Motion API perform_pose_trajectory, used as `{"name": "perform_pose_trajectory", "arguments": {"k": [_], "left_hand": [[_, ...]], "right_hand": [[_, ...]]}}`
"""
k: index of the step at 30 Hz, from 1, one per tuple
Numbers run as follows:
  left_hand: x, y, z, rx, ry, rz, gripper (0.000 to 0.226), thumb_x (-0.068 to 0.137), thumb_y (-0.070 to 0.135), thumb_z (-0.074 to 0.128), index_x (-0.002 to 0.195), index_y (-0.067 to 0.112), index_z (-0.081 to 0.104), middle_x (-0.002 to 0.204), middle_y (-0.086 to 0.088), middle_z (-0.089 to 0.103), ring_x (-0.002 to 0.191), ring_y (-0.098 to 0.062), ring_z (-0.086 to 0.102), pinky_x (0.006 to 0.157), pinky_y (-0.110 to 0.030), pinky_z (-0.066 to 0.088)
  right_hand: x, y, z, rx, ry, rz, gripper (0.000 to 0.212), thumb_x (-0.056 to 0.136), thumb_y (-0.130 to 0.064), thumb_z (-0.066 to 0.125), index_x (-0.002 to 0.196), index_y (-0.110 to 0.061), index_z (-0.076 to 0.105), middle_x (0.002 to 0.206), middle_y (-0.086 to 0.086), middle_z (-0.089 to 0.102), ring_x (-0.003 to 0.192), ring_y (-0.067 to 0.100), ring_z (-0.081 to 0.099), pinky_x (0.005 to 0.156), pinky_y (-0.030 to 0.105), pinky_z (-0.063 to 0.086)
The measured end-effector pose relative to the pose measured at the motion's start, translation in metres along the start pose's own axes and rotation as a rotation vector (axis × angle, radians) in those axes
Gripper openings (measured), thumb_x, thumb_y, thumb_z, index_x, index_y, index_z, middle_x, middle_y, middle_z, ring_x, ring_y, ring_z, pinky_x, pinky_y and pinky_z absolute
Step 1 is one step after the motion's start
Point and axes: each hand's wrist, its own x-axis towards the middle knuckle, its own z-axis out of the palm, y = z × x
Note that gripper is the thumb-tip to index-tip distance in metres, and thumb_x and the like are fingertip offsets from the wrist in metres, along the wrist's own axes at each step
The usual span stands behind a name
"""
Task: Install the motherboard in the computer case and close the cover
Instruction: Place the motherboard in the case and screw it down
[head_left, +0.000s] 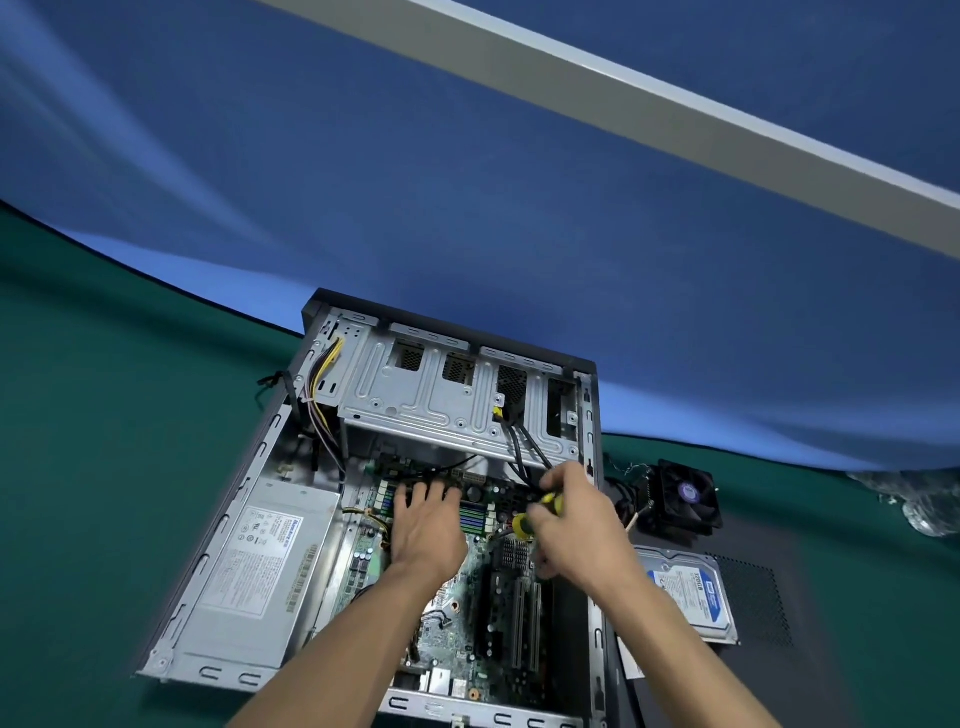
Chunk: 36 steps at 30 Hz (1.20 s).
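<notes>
Nearest us, our two forearms reach in over the near edge of the computer case (270, 452), which lies open on its side on the green table (104, 415). The motherboard (457, 613) sits flat inside the case, its long axis running from the near edge away toward the drive cage (447, 395), with the power supply (260, 566) beside it on the left.

Our left hand (426, 535) lies palm down on the board's far half, fingers straight and spread, pressing it without gripping anything. Our right hand (576, 525) is curled round the yellow-and-black screwdriver (535, 514), just right of the left hand, over the board's far right part. The tip is hidden, so we cannot tell which screw hole it meets.

The board lies directly beneath both hands; we judge the right hand is nearer the far right mounting point, while the left holds the board steady.

Outside the case, toward the table's right edge, the hard drive (685, 592) rests on a dark panel (758, 597), probably the cover, with the cooler fan (680, 499) beyond it.
</notes>
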Motion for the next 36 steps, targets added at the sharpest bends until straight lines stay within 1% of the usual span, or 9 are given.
{"name": "perform_pose_trajectory", "arguments": {"k": [4, 8, 12, 16, 19, 25, 28, 31, 36], "left_hand": [[0.0, -0.001, 0.0, -0.007, -0.001, 0.003, 0.053, 0.086, 0.021, 0.054, 0.137, 0.02, 0.041, 0.14, -0.002, 0.042, 0.131, -0.021, 0.033, 0.115, -0.044, 0.011], [0.0, -0.001, -0.001, -0.007, 0.002, -0.002, 0.052, 0.086, 0.02, 0.053, 0.137, 0.02, 0.041, 0.139, -0.002, 0.043, 0.13, -0.021, 0.034, 0.115, -0.043, 0.011], [0.0, 0.0, -0.001, -0.007, 0.003, -0.006, 0.051, 0.087, 0.024, 0.054, 0.136, 0.02, 0.042, 0.138, -0.002, 0.044, 0.13, -0.021, 0.034, 0.115, -0.043, 0.012], [0.0, 0.0, -0.001, -0.011, -0.001, -0.006, 0.052, 0.087, 0.025, 0.055, 0.137, 0.02, 0.042, 0.138, -0.001, 0.043, 0.13, -0.021, 0.034, 0.115, -0.043, 0.012], [0.001, 0.0, 0.0, -0.01, -0.001, -0.005, 0.052, 0.087, 0.024, 0.054, 0.137, 0.02, 0.042, 0.138, -0.001, 0.044, 0.13, -0.021, 0.034, 0.115, -0.043, 0.011], [0.001, 0.0, -0.001, -0.012, 0.0, -0.009, 0.053, 0.086, 0.023, 0.055, 0.137, 0.02, 0.042, 0.139, -0.001, 0.044, 0.13, -0.021, 0.034, 0.115, -0.043, 0.011], [0.001, 0.0, 0.0, -0.013, -0.003, -0.011, 0.054, 0.086, 0.024, 0.055, 0.138, 0.02, 0.041, 0.139, -0.002, 0.043, 0.13, -0.021, 0.034, 0.115, -0.044, 0.011], [0.001, 0.0, -0.001, -0.007, 0.0, -0.008, 0.053, 0.086, 0.023, 0.054, 0.137, 0.02, 0.042, 0.14, -0.002, 0.043, 0.131, -0.021, 0.034, 0.115, -0.044, 0.011], [0.001, 0.0, 0.0, -0.018, 0.003, -0.009, 0.053, 0.086, 0.021, 0.053, 0.138, 0.02, 0.041, 0.14, -0.002, 0.043, 0.131, -0.021, 0.033, 0.115, -0.043, 0.01]], "right_hand": [[0.005, 0.004, -0.006, -0.313, 0.132, -0.013, 0.026, 0.1, -0.036, 0.037, 0.101, -0.014, 0.05, 0.084, 0.005, 0.067, 0.073, 0.027, 0.065, 0.064, 0.031, 0.044], [0.005, 0.003, -0.013, -0.19, -0.043, 0.044, 0.019, 0.096, -0.031, 0.051, 0.108, -0.019, 0.043, 0.093, 0.002, 0.06, 0.072, 0.02, 0.062, 0.065, 0.032, 0.05], [0.003, 0.007, -0.008, -0.338, 0.068, 0.042, 0.032, 0.099, -0.043, 0.04, 0.104, -0.013, 0.049, 0.095, 0.009, 0.067, 0.081, 0.028, 0.064, 0.064, 0.032, 0.043], [0.001, -0.001, -0.007, -0.202, -0.042, 0.048, 0.022, 0.096, -0.032, 0.051, 0.109, -0.019, 0.04, 0.095, 0.004, 0.062, 0.073, 0.021, 0.062, 0.065, 0.034, 0.05], [0.004, 0.001, -0.007, -0.361, 0.116, 0.074, 0.034, 0.1, -0.039, 0.037, 0.111, -0.009, 0.049, 0.101, 0.013, 0.067, 0.086, 0.031, 0.063, 0.066, 0.032, 0.042], [0.006, 0.0, -0.019, -0.289, -0.054, 0.081, 0.027, 0.097, -0.036, 0.05, 0.111, -0.015, 0.04, 0.098, 0.006, 0.062, 0.075, 0.023, 0.057, 0.069, 0.036, 0.049], [0.007, 0.002, -0.019, -0.357, -0.03, 0.121, 0.042, 0.098, -0.047, 0.041, 0.115, -0.009, 0.044, 0.105, 0.01, 0.062, 0.086, 0.027, 0.056, 0.07, 0.034, 0.044], [0.008, 0.001, -0.023, -0.222, -0.15, 0.135, 0.039, 0.092, -0.038, 0.059, 0.111, -0.015, 0.034, 0.107, 0.009, 0.055, 0.09, 0.029, 0.062, 0.078, 0.042, 0.053], [0.006, 0.009, -0.017, -0.286, 0.031, 0.145, 0.035, 0.098, -0.041, 0.044, 0.114, -0.01, 0.044, 0.106, 0.013, 0.064, 0.092, 0.032, 0.062, 0.07, 0.033, 0.045]]}}
